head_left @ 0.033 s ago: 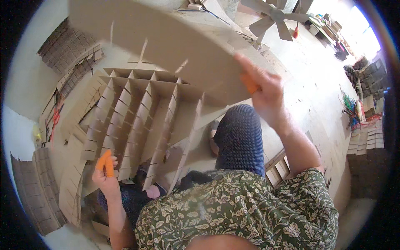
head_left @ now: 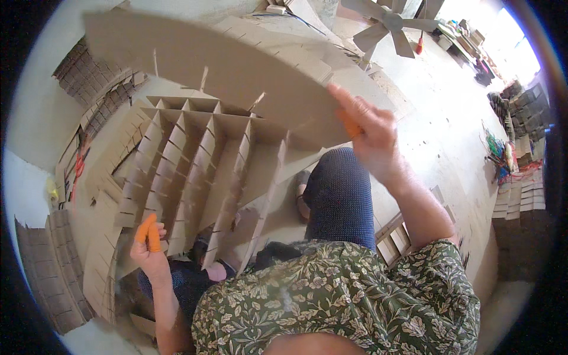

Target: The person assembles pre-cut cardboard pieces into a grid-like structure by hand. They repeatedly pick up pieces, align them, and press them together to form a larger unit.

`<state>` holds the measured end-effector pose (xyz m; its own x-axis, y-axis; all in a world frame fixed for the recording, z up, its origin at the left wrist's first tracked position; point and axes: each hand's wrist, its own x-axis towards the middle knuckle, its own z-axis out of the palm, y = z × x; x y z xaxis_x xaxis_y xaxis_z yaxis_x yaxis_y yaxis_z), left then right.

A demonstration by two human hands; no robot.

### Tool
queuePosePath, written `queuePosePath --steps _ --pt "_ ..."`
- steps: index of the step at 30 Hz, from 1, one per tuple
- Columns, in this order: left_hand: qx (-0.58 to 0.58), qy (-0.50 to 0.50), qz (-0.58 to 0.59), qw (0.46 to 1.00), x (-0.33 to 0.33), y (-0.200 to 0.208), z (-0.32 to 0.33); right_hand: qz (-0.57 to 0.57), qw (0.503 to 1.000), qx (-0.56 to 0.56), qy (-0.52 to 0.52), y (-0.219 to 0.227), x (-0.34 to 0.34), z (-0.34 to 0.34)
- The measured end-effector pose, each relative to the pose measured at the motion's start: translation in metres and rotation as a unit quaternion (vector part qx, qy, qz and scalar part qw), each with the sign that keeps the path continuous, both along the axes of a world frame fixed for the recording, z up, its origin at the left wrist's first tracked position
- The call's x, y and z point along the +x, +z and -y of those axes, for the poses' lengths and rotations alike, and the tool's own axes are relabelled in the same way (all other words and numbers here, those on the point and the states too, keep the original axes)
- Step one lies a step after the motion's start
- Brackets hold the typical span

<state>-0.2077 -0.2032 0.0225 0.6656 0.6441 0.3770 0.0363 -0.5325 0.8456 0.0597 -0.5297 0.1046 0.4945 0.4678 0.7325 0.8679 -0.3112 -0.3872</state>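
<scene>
My right hand [head_left: 373, 133], with orange covers on its fingers, grips the right end of a long brown cardboard strip [head_left: 219, 65]. The strip slants up to the far left, and narrow slots show along its lower edge. Below it stands a cardboard divider grid [head_left: 228, 133], made of several upright slotted strips crossed by others at the far end. The raised strip's lower edge is at the grid's far right part; whether they touch I cannot tell. My left hand [head_left: 149, 247], also with orange finger covers, is closed at the near left end of a grid strip [head_left: 163, 177].
Stacked cardboard pieces [head_left: 50, 272] line the left side, with more stacks [head_left: 526, 118] at the right. A fan [head_left: 393, 22] stands at the far right. Flat cardboard sheets lie behind the grid. My bent knee [head_left: 340, 189] is right of the grid.
The raised cardboard strip has tipped and shifted slightly left, showing more of the sheets behind it. My right hand has moved a little left and down; my left hand stays put.
</scene>
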Motion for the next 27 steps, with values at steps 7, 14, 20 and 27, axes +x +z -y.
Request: queuePosePath --steps 7,14,20,27 --pt "-0.011 0.008 -0.003 1.0 -0.005 -0.009 0.01 0.018 0.991 -0.131 0.008 -0.029 0.004 -0.008" --pt "-0.035 0.021 0.022 0.999 -0.012 -0.029 0.007 0.02 0.992 -0.123 0.034 -0.031 0.009 -0.027" --pt "-0.019 0.02 0.013 1.0 -0.012 -0.026 0.006 0.013 0.99 -0.137 0.04 -0.025 0.01 -0.031" --pt "-0.033 0.033 0.02 0.999 -0.015 -0.033 0.0 0.038 0.988 -0.143 0.037 -0.041 0.011 -0.049"
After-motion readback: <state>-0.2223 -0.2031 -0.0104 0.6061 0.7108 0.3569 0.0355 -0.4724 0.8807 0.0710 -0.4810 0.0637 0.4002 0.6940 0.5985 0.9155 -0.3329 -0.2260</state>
